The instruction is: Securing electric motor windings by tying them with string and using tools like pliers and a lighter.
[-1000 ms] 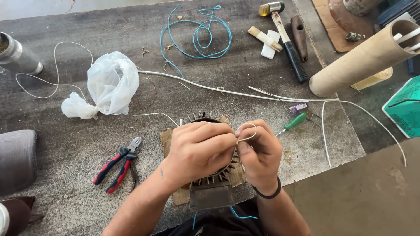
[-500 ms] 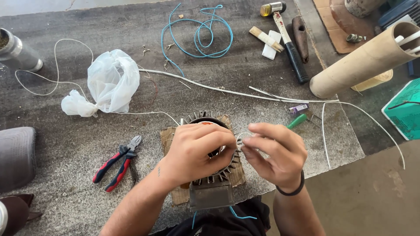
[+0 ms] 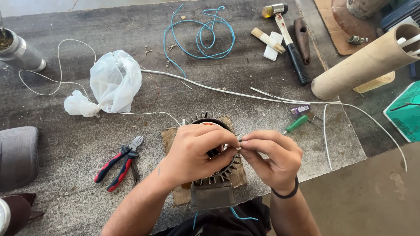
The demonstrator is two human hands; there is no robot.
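White plastic bag [image 3: 114, 81] lay upper left, tan cardboard tube [image 3: 365, 65] upper right, finned motor stator [image 3: 213, 168] sat on cardboard before you, your left hand [image 3: 194, 153] curled over its rim, your right hand [image 3: 273, 155] pinched shut on a thin white wire [image 3: 239, 137] beside it.

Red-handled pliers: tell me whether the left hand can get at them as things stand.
Probably yes. The red-handled pliers lie in the open on the mat beside the left hand, nothing between them, though that hand is busy on the finned motor part.

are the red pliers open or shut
Slightly open: the pliers lie flat on the bench, handles spread apart, left of the left hand.
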